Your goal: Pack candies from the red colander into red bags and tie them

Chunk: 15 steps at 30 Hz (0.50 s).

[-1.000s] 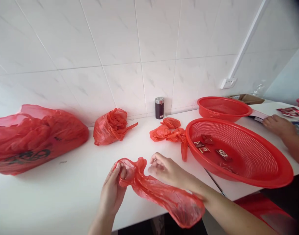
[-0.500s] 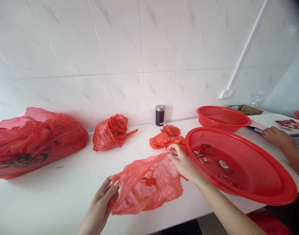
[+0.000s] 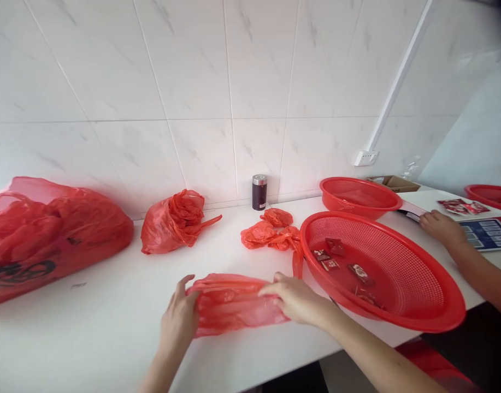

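A thin red plastic bag (image 3: 234, 305) is stretched flat between my two hands, low over the white table. My left hand (image 3: 180, 311) grips its left end, thumb and fingers closed on the film. At the other end, my right hand (image 3: 297, 299) pinches the bag's upper right part. Crumpled red plastic bags (image 3: 270, 232) lie just beyond it. Right of my right hand, a large red perforated basket (image 3: 414, 273) is tilted, with several small red packets (image 3: 360, 273) in it.
A bulging red bag (image 3: 62, 234) and a smaller bundled red bag (image 3: 172, 224) stand at the left. A dark tumbler (image 3: 259, 192) is by the wall. Another red basket (image 3: 359, 196) sits behind the large one. A co-worker's hand (image 3: 442, 226) is near a scale (image 3: 488, 233) at the right.
The bag has gone from loosely spread open to a flatter, pulled-out strip. My right hand has come down and nearer. The view has turned slightly right.
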Available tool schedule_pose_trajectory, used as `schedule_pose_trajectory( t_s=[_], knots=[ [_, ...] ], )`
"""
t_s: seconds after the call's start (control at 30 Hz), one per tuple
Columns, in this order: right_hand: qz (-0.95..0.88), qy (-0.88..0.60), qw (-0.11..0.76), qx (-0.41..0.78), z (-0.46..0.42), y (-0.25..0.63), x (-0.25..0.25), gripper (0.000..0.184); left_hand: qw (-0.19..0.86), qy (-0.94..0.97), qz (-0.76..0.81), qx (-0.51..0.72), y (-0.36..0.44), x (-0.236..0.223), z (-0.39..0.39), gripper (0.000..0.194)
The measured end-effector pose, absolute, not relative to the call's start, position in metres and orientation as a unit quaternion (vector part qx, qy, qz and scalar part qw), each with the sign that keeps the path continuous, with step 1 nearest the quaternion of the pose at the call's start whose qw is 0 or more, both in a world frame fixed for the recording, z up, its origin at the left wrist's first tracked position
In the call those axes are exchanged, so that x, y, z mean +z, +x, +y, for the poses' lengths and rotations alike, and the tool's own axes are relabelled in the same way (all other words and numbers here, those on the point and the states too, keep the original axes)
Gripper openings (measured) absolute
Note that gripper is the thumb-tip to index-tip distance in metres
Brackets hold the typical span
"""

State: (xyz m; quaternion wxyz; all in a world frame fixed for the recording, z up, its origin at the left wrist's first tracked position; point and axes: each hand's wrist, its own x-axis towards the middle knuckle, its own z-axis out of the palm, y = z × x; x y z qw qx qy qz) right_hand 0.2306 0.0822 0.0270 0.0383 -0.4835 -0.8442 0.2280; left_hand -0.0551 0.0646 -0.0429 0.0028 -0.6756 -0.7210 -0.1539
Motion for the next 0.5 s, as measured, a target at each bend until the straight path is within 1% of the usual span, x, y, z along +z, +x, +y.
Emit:
schedule_pose_trajectory(
  t_s=[0.1, 0.13, 0.2, 0.27, 0.3, 0.33, 0.4, 0.43, 0.47, 0.5],
  knots=[
    [-0.826, -0.557, 0.017, 0.084, 0.093, 0.244, 0.025, 0.067, 0.012, -0.676, -0.73, -0.1, -0.074, -0.03, 0.062, 0.045],
    [-0.822, -0.565, 0.021, 0.062, 0.097, 0.248, 0.028, 0.071, 0.004, -0.677, -0.731, -0.083, -0.077, -0.026, 0.06, 0.048],
    [-0.818, -0.57, 0.051, 0.059, 0.102, 0.254, 0.037, 0.072, -0.013, -0.678, -0.732, -0.074, -0.077, -0.021, 0.054, 0.052],
    [-0.819, -0.56, 0.097, 0.076, 0.099, 0.256, 0.05, 0.064, -0.025, -0.683, -0.723, -0.105, -0.075, -0.016, 0.048, 0.05],
    [-0.821, -0.551, 0.136, 0.067, 0.095, 0.253, 0.058, 0.057, -0.032, -0.687, -0.714, -0.127, -0.072, -0.013, 0.045, 0.048],
    [-0.82, -0.538, 0.19, 0.043, 0.088, 0.248, 0.065, 0.049, -0.042, -0.693, -0.704, -0.148, -0.069, -0.01, 0.042, 0.046],
    [-0.805, -0.496, 0.324, -0.018, 0.07, 0.231, 0.076, 0.033, -0.074, -0.701, -0.685, -0.182, -0.058, -0.002, 0.036, 0.041],
    [-0.801, -0.462, 0.379, -0.027, 0.061, 0.219, 0.078, 0.027, -0.093, -0.703, -0.677, -0.198, -0.052, 0.002, 0.033, 0.039],
    [-0.809, -0.422, 0.408, -0.011, 0.053, 0.206, 0.078, 0.024, -0.114, -0.705, -0.667, -0.215, -0.045, 0.006, 0.031, 0.036],
    [-0.833, -0.384, 0.397, 0.024, 0.047, 0.195, 0.075, 0.022, -0.138, -0.708, -0.652, -0.231, -0.039, 0.009, 0.029, 0.035]
  ],
)
